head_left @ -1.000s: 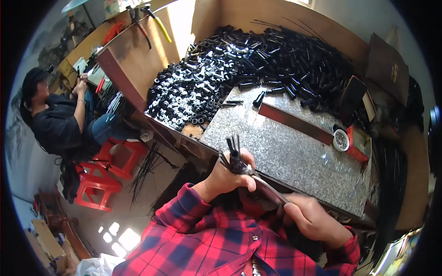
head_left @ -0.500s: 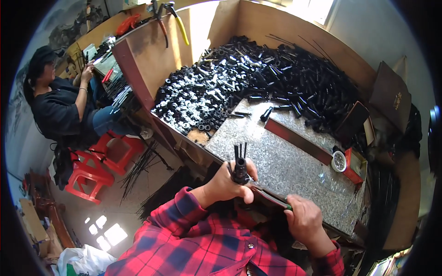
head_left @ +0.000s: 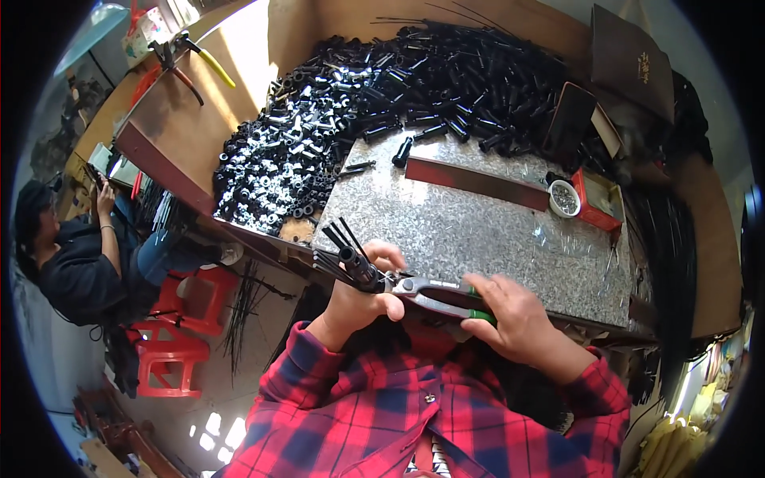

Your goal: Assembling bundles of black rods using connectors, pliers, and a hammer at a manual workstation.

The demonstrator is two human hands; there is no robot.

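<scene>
My left hand (head_left: 351, 307) is closed round a black tubular piece (head_left: 358, 269) with several thin black rods (head_left: 341, 233) sticking up beside it. In my right hand (head_left: 514, 319) is a pair of pliers (head_left: 434, 295) with green grips, its handles spread apart. The jaws meet the side of the black tube, close to my left fingers; a small bit of bright wire seems to show there. What exactly the jaws grip is too small to tell. Both hands are in front of the near edge of the speckled stone worktop (head_left: 478, 239).
Behind the worktop lies a large heap of black tubular parts (head_left: 446, 80), with small shiny pieces (head_left: 279, 159) at its left. A metal bar (head_left: 478, 185), a white cup (head_left: 564, 199) and a red box (head_left: 594, 203) rest on the slab. A co-worker (head_left: 72, 247) sits at far left near red stools (head_left: 171, 358).
The pliers have turned so their flat side and spread handles show. The black tube now tilts to the left. The whole view has shifted, with the worktop more to the left.
</scene>
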